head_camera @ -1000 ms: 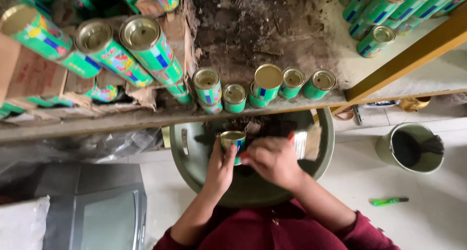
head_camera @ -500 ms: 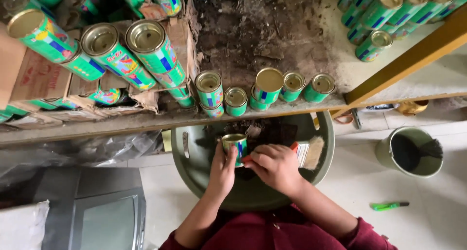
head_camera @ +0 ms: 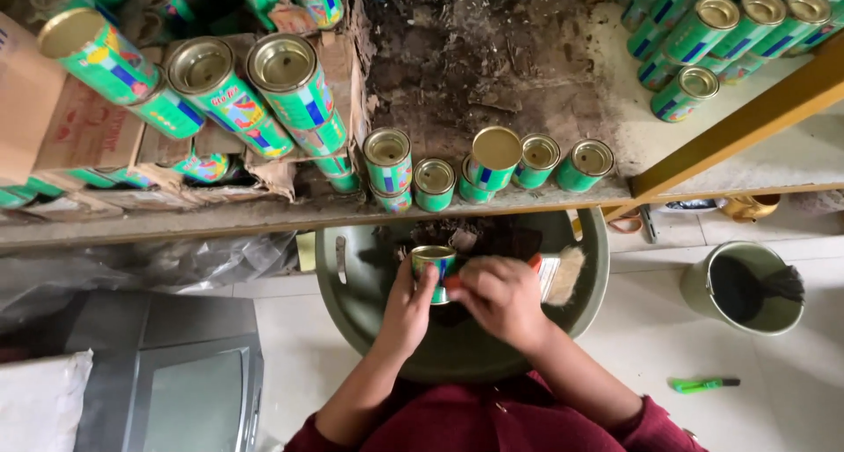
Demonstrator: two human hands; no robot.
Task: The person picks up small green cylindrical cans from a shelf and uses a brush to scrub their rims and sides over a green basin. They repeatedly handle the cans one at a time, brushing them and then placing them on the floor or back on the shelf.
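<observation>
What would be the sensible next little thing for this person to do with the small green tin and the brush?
Probably keep the left hand steady on the small green tin over the basin, and bring the brush in the right hand across it. The tin is held upright; the bristles point away from it, and dark dirt lies in the basin.

One head-worn camera looks steeply down from close above the green basin (head_camera: 352,302), facing the shelf (head_camera: 264,215) just beyond it; no second view.
</observation>
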